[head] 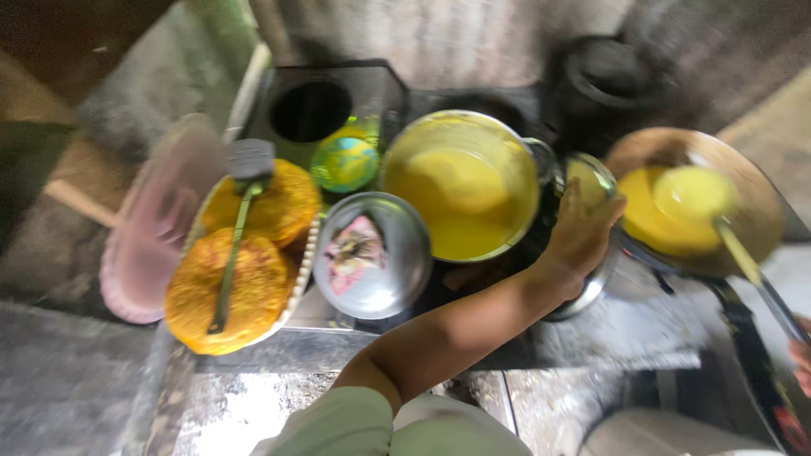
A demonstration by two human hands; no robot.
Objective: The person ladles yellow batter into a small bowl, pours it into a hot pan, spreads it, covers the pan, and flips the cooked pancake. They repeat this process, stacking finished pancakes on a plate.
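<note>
The left hand (583, 232) is gripping the rim of a small steel bowl (591, 245) to steady it, while the right hand (798, 355), fingers closed on the handle, is spreading yellow batter (655, 219) with a ladle (701, 198) beyond that bowl.

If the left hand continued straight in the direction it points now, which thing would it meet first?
The left hand points up and to the right and already rests on the rim of a small steel bowl. Going on, it would probably meet the dark pan with yellow batter next, though blur leaves depth unclear.
</note>
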